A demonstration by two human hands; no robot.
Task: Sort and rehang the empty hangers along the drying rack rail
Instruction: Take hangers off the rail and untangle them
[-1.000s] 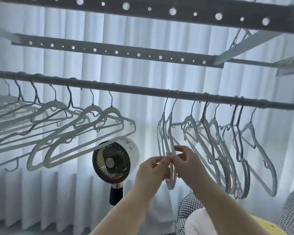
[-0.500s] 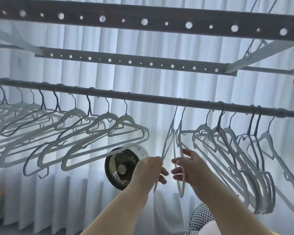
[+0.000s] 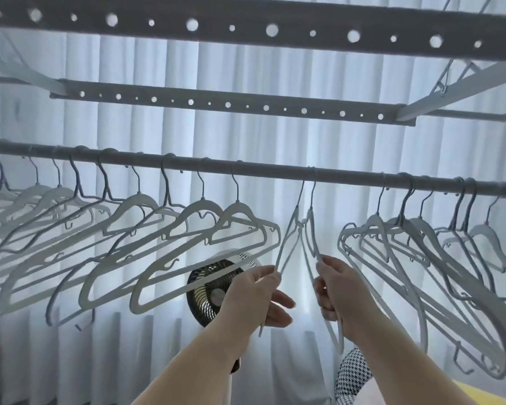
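Both hands up under the rail (image 3: 269, 170). The left hand (image 3: 257, 293) pinches the left hanger (image 3: 286, 241) between thumb and forefinger, its other fingers loose. The right hand (image 3: 342, 290) is curled round the right hanger (image 3: 313, 235). Both hooks sit side by side mid-rail, between the left bunch (image 3: 202, 205) and the right bunch (image 3: 376, 222).

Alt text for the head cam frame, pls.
The left hand pinches the left hanger and the right hand grips the right hanger, both white and hooked side by side on the rail, in a gap between two groups of empty hangers. A fan and a pale curtain are behind.
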